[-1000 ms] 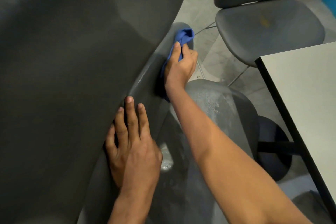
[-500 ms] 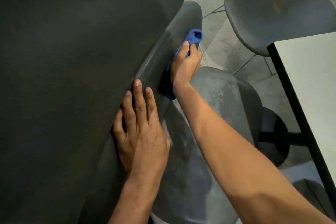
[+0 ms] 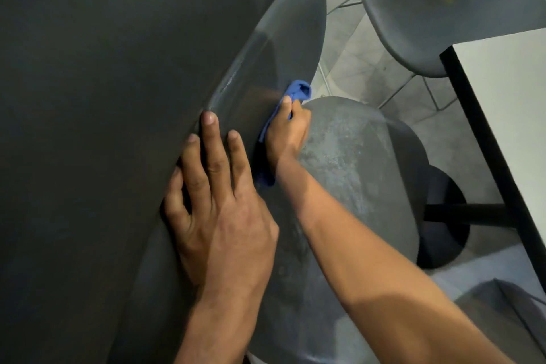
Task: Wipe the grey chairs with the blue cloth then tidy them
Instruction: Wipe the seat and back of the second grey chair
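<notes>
Right hand [image 3: 285, 134] pressing the bunched blue cloth [image 3: 297, 93] against the inner face of the nearest grey chair's backrest [image 3: 283, 47], fingers curled over the fabric, which trails down beneath the palm. Left hand [image 3: 220, 201], just beside it, lies flat with straight fingers on the backrest's edge, bracing the shell. Step in hand: wiping the backrest; the next stroke probably calls for even pressure along the curved surface. Below the right hand, the rounded seat [image 3: 354, 162] looks mottled and streaked. Beyond it stand a second grey chair [image 3: 437, 18], smooth moulded plastic, and a white table [image 3: 508, 83] with a black edge.
</notes>
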Demonstrator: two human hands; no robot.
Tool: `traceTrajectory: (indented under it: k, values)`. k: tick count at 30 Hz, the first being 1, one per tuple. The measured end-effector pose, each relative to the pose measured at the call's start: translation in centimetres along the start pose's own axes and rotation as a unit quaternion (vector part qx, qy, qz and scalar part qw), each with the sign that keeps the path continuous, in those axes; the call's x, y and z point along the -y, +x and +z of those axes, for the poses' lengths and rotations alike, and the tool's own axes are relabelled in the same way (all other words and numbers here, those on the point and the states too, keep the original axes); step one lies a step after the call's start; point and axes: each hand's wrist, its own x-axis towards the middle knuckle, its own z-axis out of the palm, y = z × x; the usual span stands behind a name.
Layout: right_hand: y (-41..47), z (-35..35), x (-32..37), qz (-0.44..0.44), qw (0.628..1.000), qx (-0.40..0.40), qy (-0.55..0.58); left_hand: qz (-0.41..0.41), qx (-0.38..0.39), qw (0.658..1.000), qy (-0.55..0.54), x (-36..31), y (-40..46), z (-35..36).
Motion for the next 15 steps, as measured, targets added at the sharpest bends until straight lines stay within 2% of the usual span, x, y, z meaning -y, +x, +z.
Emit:
traceTrajectory:
  k: [2, 6, 8, 12, 15]
  values:
    - [2.8, 0.5, 0.7, 0.026, 0.999, -0.025, -0.020, 0.006, 0.005, 1.000, 0.000, 0.1, 0.2, 0.0]
    - [7.7, 0.7, 0.9, 0.055, 0.996, -0.009, -0.070, 0.005, -0.005, 1.000, 0.007, 0.0, -0.2, 0.1]
    - [6.4, 0.5, -1.2, 0.038, 0.996, 0.002, -0.075, -0.001, -0.007, 1.000, 0.000, -0.1, -0.1, 0.4]
    - [0.6, 0.1, -6.7, 0.086, 0.986, 0.079, -0.116, -0.002, -0.015, 1.000, -0.004, -0.2, -0.2, 0.4]
    - [3.0, 0.6, -5.9, 0.078, 0.988, 0.058, -0.116, 0.008, -0.006, 1.000, 0.001, 0.2, -0.2, 0.4]
